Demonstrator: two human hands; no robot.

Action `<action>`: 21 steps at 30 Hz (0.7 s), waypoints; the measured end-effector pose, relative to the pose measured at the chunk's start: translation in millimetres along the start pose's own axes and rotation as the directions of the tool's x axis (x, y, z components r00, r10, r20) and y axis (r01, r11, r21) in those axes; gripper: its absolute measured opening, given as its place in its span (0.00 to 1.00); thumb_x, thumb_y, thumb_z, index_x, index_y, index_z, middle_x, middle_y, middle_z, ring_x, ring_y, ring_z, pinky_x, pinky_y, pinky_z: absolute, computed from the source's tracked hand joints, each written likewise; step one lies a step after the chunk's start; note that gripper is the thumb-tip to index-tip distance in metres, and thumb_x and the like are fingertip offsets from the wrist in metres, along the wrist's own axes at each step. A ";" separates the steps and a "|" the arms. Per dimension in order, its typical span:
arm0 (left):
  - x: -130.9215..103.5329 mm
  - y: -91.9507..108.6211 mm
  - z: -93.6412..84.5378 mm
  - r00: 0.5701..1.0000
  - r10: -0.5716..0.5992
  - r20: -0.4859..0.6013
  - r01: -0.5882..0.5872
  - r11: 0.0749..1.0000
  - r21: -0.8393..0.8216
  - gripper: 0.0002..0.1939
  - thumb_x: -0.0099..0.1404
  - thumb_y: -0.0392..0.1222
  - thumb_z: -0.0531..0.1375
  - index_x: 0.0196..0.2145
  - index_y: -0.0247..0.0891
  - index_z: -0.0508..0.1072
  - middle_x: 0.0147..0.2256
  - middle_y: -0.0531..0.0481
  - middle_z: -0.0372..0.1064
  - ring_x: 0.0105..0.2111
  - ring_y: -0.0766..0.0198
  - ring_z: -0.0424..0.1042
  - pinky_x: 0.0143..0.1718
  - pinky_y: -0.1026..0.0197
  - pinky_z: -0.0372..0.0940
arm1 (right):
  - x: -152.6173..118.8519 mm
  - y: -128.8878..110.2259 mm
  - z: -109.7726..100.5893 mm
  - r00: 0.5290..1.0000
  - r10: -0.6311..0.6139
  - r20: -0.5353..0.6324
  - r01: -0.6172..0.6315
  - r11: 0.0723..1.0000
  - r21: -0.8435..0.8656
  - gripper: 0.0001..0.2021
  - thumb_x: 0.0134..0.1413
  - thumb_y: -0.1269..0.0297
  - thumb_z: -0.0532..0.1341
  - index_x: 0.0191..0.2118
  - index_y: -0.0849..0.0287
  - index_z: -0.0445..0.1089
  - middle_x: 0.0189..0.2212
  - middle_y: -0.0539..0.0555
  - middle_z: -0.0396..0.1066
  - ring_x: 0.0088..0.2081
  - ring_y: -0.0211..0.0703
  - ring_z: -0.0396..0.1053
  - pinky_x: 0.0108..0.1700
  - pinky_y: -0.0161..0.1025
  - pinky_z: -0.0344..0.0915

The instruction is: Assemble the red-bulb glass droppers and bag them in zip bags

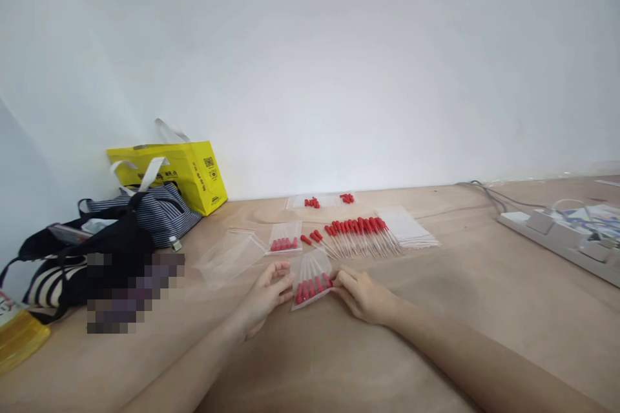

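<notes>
A clear zip bag point(310, 271) holding several droppers with red bulbs is between my hands, its bulb end towards me. My right hand point(363, 293) pinches the bag's right edge between thumb and fingers. At its left side my left hand point(271, 290) has its fingers apart, close to the edge; whether they touch it I cannot tell. Just behind lies another filled bag point(285, 239) with red bulbs in a row. A row of loose droppers point(361, 235) with red bulbs and thin clear stems is spread out beyond my right hand.
Flat clear bags point(235, 255) lie to the left, and a stack of white bags point(407, 227) is at the back right. More bagged red bulbs point(312, 202) sit by the wall. A yellow bag point(181, 174) and dark bags stand left; a power strip point(562, 235) lies right.
</notes>
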State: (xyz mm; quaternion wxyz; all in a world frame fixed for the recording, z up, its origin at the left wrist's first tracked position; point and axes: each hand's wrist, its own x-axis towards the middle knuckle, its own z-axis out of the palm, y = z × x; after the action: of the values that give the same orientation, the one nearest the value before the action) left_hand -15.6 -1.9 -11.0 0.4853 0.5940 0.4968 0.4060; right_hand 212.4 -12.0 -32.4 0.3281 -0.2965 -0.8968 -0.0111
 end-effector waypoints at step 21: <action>98.1 37.1 -37.0 0.961 -0.150 -0.234 0.207 0.948 0.243 0.11 0.59 0.34 0.56 0.41 0.31 0.66 0.35 0.47 0.68 0.31 0.66 0.69 0.33 0.62 0.65 | -11.9 -11.7 -18.0 0.967 0.144 0.209 -0.189 0.959 0.212 0.05 0.52 0.67 0.54 0.35 0.58 0.64 0.42 0.55 0.63 0.42 0.41 0.63 0.44 0.39 0.61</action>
State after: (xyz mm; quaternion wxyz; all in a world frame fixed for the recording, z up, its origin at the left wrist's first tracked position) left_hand -26.6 99.8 32.7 0.3806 0.5589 0.6476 0.3512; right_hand 223.9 -31.8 -23.3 0.2724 -0.3309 -0.8911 0.1493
